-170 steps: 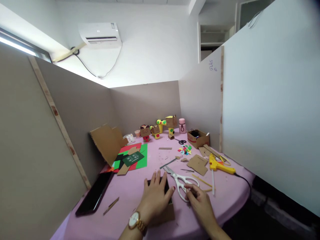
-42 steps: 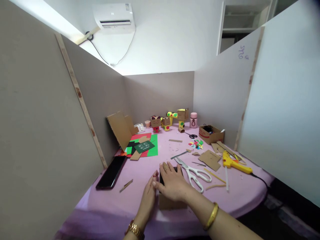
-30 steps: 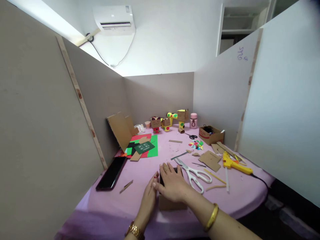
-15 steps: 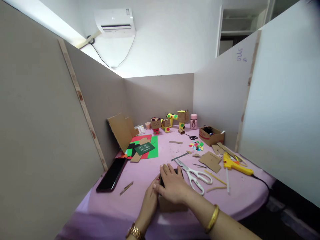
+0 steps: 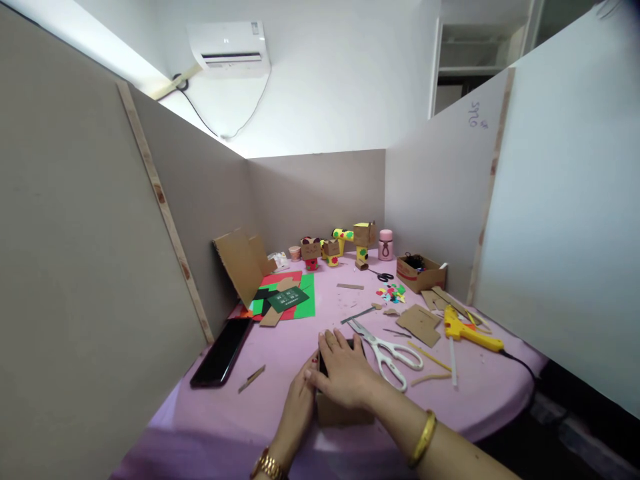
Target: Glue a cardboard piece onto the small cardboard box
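Observation:
A small brown cardboard box (image 5: 345, 412) sits near the front of the table, with a dark panel (image 5: 361, 345) showing on its top. My right hand (image 5: 347, 373) lies flat across that top, fingers stretched out and slightly apart. Along the box's left side my left hand (image 5: 300, 393) is pressed, holding it steady; its fingers are partly hidden behind the right hand. Just right of the box lie white-handled scissors (image 5: 387, 353), blades pointing away to the left.
A phone (image 5: 223, 352) lies at left, near coloured paper sheets (image 5: 307, 300). Cardboard scraps (image 5: 420, 325) and a yellow glue gun (image 5: 470, 330) are at right. Cardboard figures (image 5: 311, 250), a pink flask (image 5: 385, 245) and an open box (image 5: 423, 275) stand farther back. Partition walls enclose the table.
The view has shifted very slightly. Both hands keep the same place on the box.

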### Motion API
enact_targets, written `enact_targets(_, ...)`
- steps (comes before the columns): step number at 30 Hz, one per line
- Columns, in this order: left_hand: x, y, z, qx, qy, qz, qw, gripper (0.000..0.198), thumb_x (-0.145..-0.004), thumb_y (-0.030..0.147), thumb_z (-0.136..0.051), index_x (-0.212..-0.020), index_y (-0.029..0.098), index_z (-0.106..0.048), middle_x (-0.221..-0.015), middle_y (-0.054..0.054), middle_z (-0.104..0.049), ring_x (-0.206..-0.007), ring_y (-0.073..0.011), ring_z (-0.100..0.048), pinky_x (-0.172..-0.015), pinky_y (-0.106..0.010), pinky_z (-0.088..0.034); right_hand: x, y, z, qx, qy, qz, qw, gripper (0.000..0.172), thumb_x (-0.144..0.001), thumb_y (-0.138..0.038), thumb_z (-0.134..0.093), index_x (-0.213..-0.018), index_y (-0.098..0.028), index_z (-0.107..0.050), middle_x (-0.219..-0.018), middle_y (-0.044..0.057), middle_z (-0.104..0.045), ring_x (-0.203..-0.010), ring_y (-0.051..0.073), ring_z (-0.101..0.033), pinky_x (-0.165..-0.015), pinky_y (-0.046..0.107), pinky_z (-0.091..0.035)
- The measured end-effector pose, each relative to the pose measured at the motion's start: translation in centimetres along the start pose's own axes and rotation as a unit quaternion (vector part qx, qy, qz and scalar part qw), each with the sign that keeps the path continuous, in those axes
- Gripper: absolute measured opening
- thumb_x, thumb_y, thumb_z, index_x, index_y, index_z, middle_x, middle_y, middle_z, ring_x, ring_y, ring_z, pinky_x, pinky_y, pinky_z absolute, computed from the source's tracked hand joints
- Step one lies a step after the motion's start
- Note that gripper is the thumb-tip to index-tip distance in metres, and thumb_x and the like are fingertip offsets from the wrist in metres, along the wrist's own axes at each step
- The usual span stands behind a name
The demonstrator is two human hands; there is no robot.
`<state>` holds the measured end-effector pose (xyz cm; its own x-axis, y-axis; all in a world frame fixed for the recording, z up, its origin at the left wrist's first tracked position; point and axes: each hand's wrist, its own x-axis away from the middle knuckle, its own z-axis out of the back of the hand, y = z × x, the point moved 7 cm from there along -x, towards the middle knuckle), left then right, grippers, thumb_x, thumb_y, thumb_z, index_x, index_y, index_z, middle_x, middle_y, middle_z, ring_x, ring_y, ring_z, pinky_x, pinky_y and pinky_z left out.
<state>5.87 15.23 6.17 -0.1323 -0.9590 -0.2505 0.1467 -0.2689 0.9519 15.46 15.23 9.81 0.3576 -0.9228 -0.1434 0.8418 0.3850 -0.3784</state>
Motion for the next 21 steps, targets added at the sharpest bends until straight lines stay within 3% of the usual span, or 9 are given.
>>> enact_targets(7,0.1,-0.4,-0.2,-0.001,-0.009,0.006,1.000,0.052,-0.084,0.052,-0.039,-0.118,0.018,-0.060,-0.137,-0.009,-0.053,-0.136,-0.0276,-0.033,-0.115,-0.047,-0.014,0.0,0.0,0.0,-0.005,-0.005,0.000,1.000,0.070,-0.089,-0.061,-0.032,-0.144,-0.017,-0.024,-0.152,0.014,-0.024,-0.140,0.031,-0.012,-0.110,0.061,-0.005)
enact_targets(14,-0.4,-1.5,0.1,0.012,-0.009,0.002,1.000,0.059,-0.082,0.057,-0.040,-0.120,0.015,-0.059,-0.137,-0.012,-0.052,-0.133,-0.0316,-0.037,-0.113,-0.051,-0.018,0.3,-0.2,0.4,-0.011,-0.011,0.000,1.000,0.073,-0.089,-0.061,-0.032,-0.144,-0.015,-0.021,-0.152,0.015,-0.023,-0.140,0.031,-0.011,-0.109,0.060,-0.005)
enact_targets(21,-0.3,-1.3,0.5,0.010,0.001,-0.007,1.000,0.058,-0.082,0.057,-0.041,-0.122,0.018,-0.057,-0.140,-0.009,-0.050,-0.132,-0.0287,-0.039,-0.113,-0.045,-0.024,0.1,-0.2,0.5,-0.021,-0.002,0.004,1.000,0.076,-0.088,-0.062,-0.032,-0.144,-0.012,-0.022,-0.151,0.016,-0.025,-0.140,0.032,-0.013,-0.109,0.061,-0.005)
